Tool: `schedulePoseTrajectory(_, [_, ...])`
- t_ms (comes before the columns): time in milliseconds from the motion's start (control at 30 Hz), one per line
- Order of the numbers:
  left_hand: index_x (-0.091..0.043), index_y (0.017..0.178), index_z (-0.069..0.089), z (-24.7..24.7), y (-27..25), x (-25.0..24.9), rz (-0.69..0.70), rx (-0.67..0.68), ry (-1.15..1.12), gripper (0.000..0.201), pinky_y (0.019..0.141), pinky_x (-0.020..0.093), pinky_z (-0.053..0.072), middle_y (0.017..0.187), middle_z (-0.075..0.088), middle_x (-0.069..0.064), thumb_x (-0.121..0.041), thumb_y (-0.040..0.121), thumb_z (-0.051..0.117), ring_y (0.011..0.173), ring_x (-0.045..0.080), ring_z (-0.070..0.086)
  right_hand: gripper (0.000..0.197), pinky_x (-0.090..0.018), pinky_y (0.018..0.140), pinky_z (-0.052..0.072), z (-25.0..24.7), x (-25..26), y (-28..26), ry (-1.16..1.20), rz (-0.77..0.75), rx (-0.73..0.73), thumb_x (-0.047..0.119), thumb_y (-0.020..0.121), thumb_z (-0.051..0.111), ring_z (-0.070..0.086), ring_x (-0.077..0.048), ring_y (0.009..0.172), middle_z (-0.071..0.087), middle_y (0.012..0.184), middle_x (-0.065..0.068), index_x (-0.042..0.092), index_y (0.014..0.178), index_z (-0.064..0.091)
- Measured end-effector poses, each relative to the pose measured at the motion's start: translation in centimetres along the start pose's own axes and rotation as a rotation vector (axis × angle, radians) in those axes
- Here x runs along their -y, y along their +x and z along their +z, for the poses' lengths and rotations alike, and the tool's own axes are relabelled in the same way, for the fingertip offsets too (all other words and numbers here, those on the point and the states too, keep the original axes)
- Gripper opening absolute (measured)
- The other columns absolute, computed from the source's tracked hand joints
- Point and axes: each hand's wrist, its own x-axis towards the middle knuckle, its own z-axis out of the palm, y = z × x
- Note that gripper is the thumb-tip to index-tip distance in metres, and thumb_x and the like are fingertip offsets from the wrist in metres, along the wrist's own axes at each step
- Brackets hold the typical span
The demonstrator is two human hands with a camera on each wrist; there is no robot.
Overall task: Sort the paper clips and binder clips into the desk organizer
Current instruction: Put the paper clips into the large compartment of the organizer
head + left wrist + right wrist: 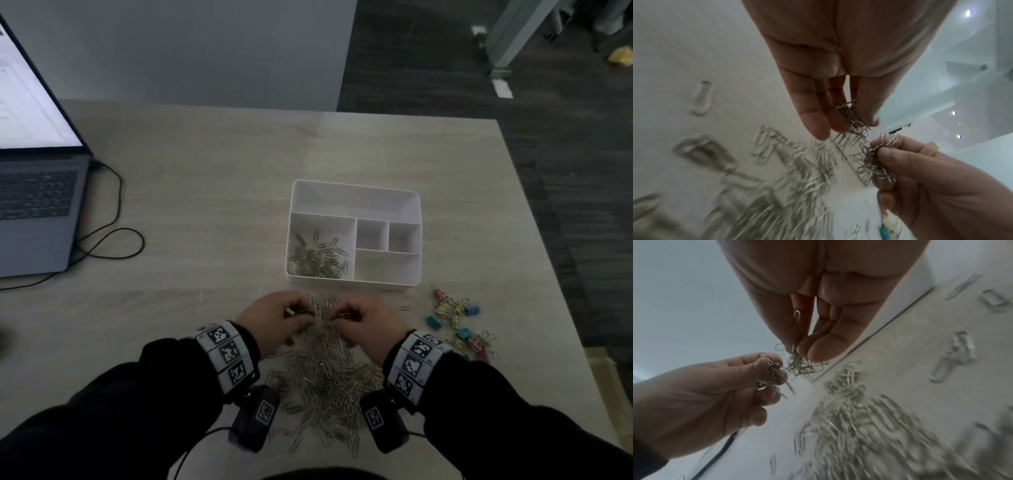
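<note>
The left hand (274,320) and right hand (368,325) are each pinching a tangled bunch of paper clips (854,119) above the loose pile (325,377). Carrying both bunches level should be preventing spills en route to the desk organizer (354,186), where the near-left compartment is holding clips. The binder clips (457,322) are lying right of the pile.

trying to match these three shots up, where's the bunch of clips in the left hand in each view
Head: the bunch sits just left of centre, in the left hand above the pile.
Left wrist: centre, pinched at the fingers, bunch at.
Right wrist: lower left, bunch at.
Shared landmark: the pile of loose clips on the desk, seen in all three.
</note>
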Motion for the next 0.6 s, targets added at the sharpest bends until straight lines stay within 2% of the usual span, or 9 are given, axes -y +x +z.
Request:
schedulePoseTrajectory(100, [-0.024, 0.081, 0.065, -1.6, 1.1, -1.7, 0.014, -0.074, -0.099, 0.012, 0.061, 0.03, 0.059, 0.07, 0.066, -0.001, -0.014, 0.087, 0.065, 0.066, 0.012, 0.063, 0.012, -0.035, 0.062, 0.058, -0.7, 1.9, 1.1, 0.122, 0.009, -0.038, 0.011, 0.082, 0.07, 0.062, -0.015, 0.055, 0.066, 0.064, 0.004, 0.022, 0.079, 0.071])
schedulePoseTrajectory(167, [-0.021, 0.083, 0.065, -2.5, 2.0, -2.7, 0.027, -0.127, -0.126, 0.01, 0.062, 0.032, 0.06, 0.072, 0.065, -0.001, -0.013, 0.088, 0.064, 0.068, 0.013, 0.064, 0.012, -0.038, 0.064, 0.059, -1.2, 3.1, 2.1, 0.19, 0.008, -0.057, 0.007, 0.083, 0.069, 0.061, -0.015, 0.057, 0.065, 0.064, 0.003, 0.019, 0.08, 0.07])
schedulePoseTrajectory(233, [-0.022, 0.084, 0.065, -3.4, 3.1, -3.7, 0.046, -0.18, -0.114, 0.008, 0.062, 0.033, 0.06, 0.075, 0.065, -0.003, -0.014, 0.088, 0.064, 0.071, 0.015, 0.065, 0.014, -0.041, 0.066, 0.059, -1.7, 4.1, 3.1, 0.24, 0.009, -0.089, 0.005, 0.083, 0.069, 0.061, -0.016, 0.058, 0.066, 0.067, 0.001, 0.019, 0.08, 0.069])
schedulePoseTrajectory(333, [-0.023, 0.085, 0.066, -4.4, 4.6, -4.8, 0.063, -0.253, -0.066, 0.007, 0.063, 0.035, 0.061, 0.076, 0.064, -0.006, -0.016, 0.088, 0.065, 0.071, 0.017, 0.066, 0.013, -0.037, 0.065, 0.06, -2.3, 5.4, 4.7, 0.265, 0.012, -0.144, 0.005, 0.083, 0.069, 0.06, -0.015, 0.059, 0.066, 0.069, 0.0, 0.018, 0.082, 0.069])
schedulePoseTrajectory(433, [-0.025, 0.085, 0.07, -4.7, 6.3, -5.2, 0.082, -0.319, 0.037, 0.006, 0.068, 0.04, 0.061, 0.079, 0.069, -0.006, -0.02, 0.083, 0.069, 0.072, 0.018, 0.068, 0.018, -0.041, 0.068, 0.061, -2.3, 6.0, 6.4, 0.244, 0.025, -0.196, 0.005, 0.083, 0.069, 0.063, -0.016, 0.059, 0.067, 0.069, 0.0, 0.023, 0.078, 0.068])
schedulePoseTrajectory(500, [-0.024, 0.089, 0.073, -4.8, 7.1, -5.5, 0.078, -0.332, 0.123, 0.008, 0.076, 0.037, 0.059, 0.085, 0.072, -0.004, -0.022, 0.082, 0.069, 0.074, 0.016, 0.067, 0.018, -0.042, 0.068, 0.061, -2.2, 6.0, 7.4, 0.158, 0.025, -0.213, 0.009, 0.084, 0.068, 0.067, -0.019, 0.063, 0.07, 0.071, 0.001, 0.026, 0.077, 0.068])
schedulePoseTrajectory(600, [-0.023, 0.098, 0.074, -4.7, 7.5, -5.7, 0.085, -0.336, 0.246, 0.015, 0.084, 0.021, 0.048, 0.097, 0.073, -0.004, -0.023, 0.085, 0.066, 0.082, 0.008, 0.061, 0.013, -0.04, 0.068, 0.061, -2.1, 5.6, 8.2, -0.027, -0.011, -0.217, 0.02, 0.082, 0.066, 0.07, -0.017, 0.066, 0.072, 0.076, 0.006, 0.031, 0.084, 0.07])
